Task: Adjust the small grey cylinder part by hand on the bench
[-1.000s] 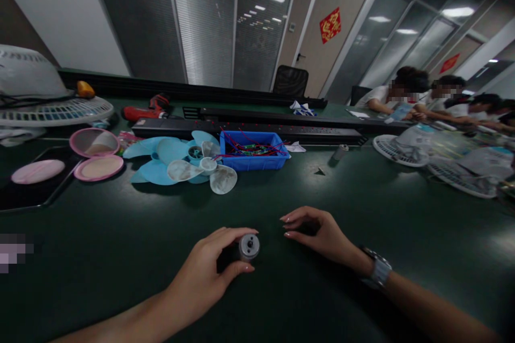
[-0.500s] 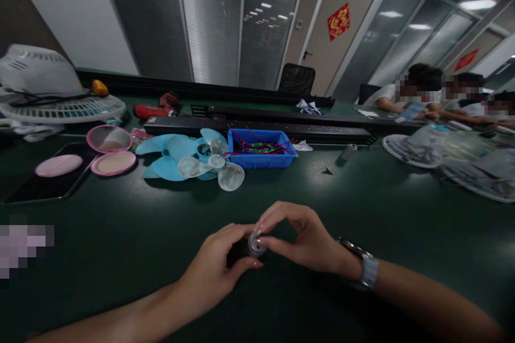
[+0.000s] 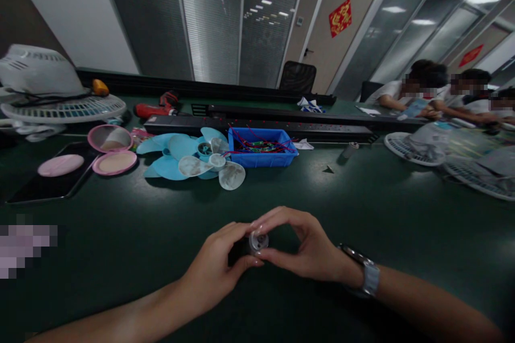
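A small grey metal cylinder (image 3: 258, 242), which looks like a small motor, is upright between my hands near the front of the table, its round end face turned up. My left hand (image 3: 219, 256) curls around it from the left, thumb below and fingers above. From the right, my right hand (image 3: 311, 246) pinches its rim between thumb and forefinger, with the fingertips of both hands close together. A watch is on my right wrist. The cylinder's lower part is hidden.
Beyond my hands lie blue fan blades (image 3: 173, 158) and a blue bin (image 3: 263, 158) of wires and boards. A similar metal cylinder (image 3: 351, 150) stands to the right. Fan housings (image 3: 422, 144) flank both sides; a red drill (image 3: 156, 107) lies behind. People (image 3: 426, 91) sit far right.
My right thumb and forefinger have spread from the middle of the cylinder's top to its rim, uncovering the end face. My left hand has hardly moved.
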The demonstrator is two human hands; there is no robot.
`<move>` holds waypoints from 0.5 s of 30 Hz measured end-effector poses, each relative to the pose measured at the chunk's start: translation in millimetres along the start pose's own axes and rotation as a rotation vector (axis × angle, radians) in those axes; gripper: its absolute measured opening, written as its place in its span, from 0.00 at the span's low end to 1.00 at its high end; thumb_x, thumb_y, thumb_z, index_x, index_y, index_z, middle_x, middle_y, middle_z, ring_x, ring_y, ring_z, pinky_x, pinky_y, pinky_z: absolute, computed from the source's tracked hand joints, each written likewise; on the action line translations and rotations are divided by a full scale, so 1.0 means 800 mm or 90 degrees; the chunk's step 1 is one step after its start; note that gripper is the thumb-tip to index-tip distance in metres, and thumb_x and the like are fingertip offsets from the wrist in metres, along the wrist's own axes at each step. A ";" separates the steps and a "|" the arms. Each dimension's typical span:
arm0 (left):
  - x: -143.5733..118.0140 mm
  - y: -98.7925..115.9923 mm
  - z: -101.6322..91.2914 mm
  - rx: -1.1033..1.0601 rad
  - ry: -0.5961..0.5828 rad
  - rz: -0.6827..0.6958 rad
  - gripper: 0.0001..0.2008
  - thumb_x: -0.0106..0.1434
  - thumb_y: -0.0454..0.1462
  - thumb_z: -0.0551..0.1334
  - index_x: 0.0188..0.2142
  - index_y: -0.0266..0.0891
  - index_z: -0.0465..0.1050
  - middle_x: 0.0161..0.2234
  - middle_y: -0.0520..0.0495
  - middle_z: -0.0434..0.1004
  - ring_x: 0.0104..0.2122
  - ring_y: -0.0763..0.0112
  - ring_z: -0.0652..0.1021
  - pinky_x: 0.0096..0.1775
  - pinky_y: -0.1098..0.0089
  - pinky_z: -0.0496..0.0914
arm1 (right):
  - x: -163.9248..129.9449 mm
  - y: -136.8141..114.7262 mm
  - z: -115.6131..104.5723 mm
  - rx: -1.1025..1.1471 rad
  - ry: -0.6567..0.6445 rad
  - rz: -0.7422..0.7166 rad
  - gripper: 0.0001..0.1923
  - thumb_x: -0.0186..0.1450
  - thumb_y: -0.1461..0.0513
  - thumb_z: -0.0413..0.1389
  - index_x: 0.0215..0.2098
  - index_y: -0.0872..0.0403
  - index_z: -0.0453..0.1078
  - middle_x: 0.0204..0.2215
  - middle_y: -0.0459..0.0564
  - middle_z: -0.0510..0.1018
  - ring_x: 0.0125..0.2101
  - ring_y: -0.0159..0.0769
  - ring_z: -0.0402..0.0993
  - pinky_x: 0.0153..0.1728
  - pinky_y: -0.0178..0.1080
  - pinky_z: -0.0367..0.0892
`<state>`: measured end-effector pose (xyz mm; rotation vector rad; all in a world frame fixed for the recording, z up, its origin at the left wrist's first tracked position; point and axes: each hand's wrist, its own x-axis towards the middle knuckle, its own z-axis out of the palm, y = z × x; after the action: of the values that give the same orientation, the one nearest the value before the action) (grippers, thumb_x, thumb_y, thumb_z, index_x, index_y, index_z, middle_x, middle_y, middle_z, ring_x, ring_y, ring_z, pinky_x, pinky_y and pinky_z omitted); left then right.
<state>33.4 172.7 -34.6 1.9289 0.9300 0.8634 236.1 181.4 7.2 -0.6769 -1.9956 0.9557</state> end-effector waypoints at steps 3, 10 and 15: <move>0.000 0.001 0.000 0.004 0.005 -0.002 0.17 0.59 0.32 0.66 0.48 0.40 0.72 0.40 0.46 0.78 0.40 0.62 0.77 0.42 0.64 0.71 | -0.001 0.000 0.003 -0.019 0.066 0.004 0.15 0.57 0.67 0.65 0.42 0.51 0.72 0.38 0.49 0.81 0.41 0.37 0.78 0.44 0.43 0.73; 0.001 0.000 0.000 0.018 0.000 -0.019 0.17 0.58 0.31 0.67 0.48 0.39 0.73 0.41 0.45 0.79 0.41 0.62 0.78 0.43 0.64 0.71 | -0.001 0.004 0.009 -0.013 0.073 0.007 0.13 0.56 0.67 0.67 0.39 0.52 0.74 0.37 0.50 0.81 0.39 0.36 0.78 0.42 0.40 0.74; -0.001 -0.001 0.001 0.012 0.006 -0.004 0.18 0.58 0.31 0.67 0.49 0.39 0.73 0.41 0.45 0.79 0.40 0.62 0.78 0.42 0.65 0.72 | 0.002 0.006 0.015 0.017 0.093 0.021 0.11 0.57 0.68 0.65 0.38 0.51 0.74 0.34 0.48 0.81 0.36 0.34 0.79 0.37 0.37 0.75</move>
<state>33.4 172.3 -35.7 1.9382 0.9522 0.8632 225.5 181.0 -0.7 -0.7451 -1.8464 0.9239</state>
